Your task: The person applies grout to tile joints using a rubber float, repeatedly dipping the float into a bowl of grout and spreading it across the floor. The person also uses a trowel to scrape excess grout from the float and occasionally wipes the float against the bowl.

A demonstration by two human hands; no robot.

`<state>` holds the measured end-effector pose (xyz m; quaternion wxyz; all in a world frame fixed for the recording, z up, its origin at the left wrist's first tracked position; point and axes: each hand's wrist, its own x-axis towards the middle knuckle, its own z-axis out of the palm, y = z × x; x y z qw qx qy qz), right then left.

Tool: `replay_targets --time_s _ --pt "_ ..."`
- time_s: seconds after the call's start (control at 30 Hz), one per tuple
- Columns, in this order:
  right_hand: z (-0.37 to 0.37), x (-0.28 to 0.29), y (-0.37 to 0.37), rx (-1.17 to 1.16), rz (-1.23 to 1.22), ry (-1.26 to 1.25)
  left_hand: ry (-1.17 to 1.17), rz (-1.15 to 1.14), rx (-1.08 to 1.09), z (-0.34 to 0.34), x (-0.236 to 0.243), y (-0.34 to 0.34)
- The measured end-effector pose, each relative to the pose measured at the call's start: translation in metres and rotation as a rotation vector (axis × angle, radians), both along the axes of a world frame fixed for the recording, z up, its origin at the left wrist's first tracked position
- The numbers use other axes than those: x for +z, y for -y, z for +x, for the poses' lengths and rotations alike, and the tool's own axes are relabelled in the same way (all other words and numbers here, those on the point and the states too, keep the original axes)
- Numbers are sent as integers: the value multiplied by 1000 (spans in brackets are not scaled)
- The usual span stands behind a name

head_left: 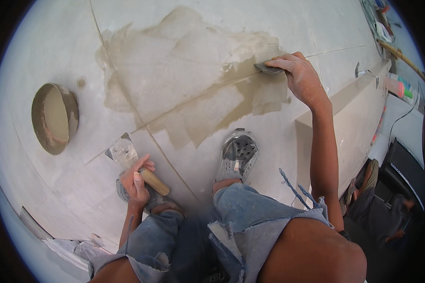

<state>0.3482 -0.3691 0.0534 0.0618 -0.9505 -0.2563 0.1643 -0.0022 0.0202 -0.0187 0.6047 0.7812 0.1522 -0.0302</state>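
My right hand (303, 80) pinches a small dark, flat rubber-like spreader (268, 69) and presses it to the tiled floor (198, 174) over a tile joint. Wet grey-beige grout (241, 104) lies smeared around that joint and across the crossing one. Close to my left shoe, my left hand (135, 181) is closed around a putty knife (124, 150) with a wooden handle. Its metal blade points up and left, coated with pale residue. Left of it, a round bowl (72, 115) with pale mix inside sits on the tiles, its wall crusted.
A raised tiled ledge (333, 125) runs along the right, beyond my right forearm. Past it are a yellowish pole (401, 57), a coiled hose (369, 19), a black case-like object (405, 166) and another person's leg (369, 177). My right shoe (240, 153) rests near the grout.
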Motion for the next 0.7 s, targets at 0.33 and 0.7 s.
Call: replay_targets --time_s 0.33,0.7 --pt "-2 -10 -28 80 76 73 14 5 7 3 -5 0" --pt "6 -15 -17 24 142 158 38 -8 22 6 -6 1"
